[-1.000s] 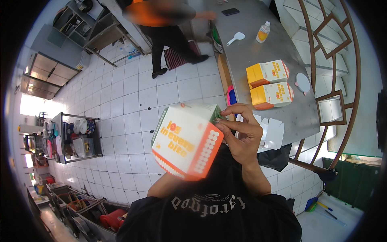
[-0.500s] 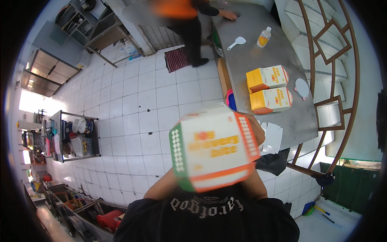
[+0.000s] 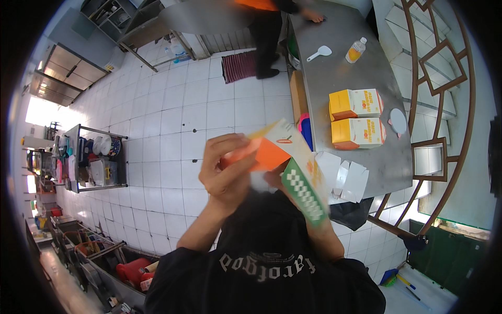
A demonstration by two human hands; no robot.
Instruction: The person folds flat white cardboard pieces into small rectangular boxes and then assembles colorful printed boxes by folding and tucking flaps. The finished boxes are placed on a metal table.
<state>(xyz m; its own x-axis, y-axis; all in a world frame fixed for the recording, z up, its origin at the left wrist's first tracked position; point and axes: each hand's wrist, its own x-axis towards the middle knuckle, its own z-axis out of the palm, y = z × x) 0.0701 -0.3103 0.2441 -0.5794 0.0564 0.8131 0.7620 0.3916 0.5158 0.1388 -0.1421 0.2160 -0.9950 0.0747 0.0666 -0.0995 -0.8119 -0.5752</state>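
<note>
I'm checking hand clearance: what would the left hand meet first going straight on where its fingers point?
The left hand would likely meet the carton's orange panel first, which its fingers seem to touch; blur leaves exact contact unclear.

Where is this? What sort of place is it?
Probably a kitchen, maybe one belonging to a food business. There's a long metal table, and on it lie a white rice paddle and two yellow-and-white cartons.
</note>
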